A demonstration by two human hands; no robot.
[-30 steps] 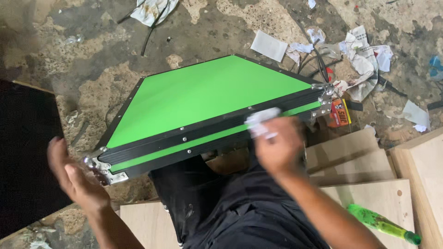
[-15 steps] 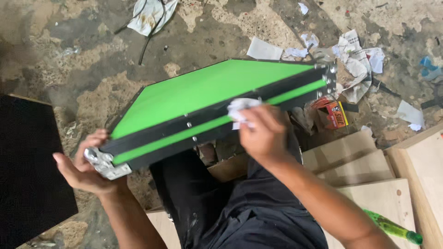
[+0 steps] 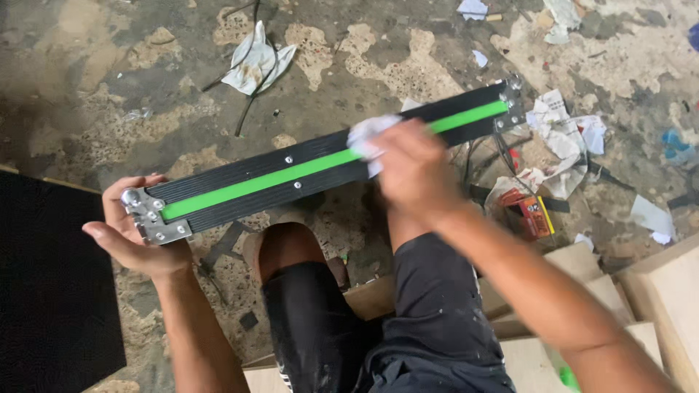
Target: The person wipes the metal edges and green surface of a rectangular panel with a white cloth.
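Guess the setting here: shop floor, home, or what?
Probably a rough workshop floor. Stained, patchy concrete floor littered with paper scraps, cut plywood boards stacked at the right, and a green panel with black edging and metal corner fittings under work.

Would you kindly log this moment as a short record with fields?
Left hand: left hand cups the metal corner of the green panel
Right hand: right hand presses a white cloth on the panel's black edge
Panel: seen edge-on, held above the knees
Floor: stained concrete floor with paper scraps
Right side: plywood boards
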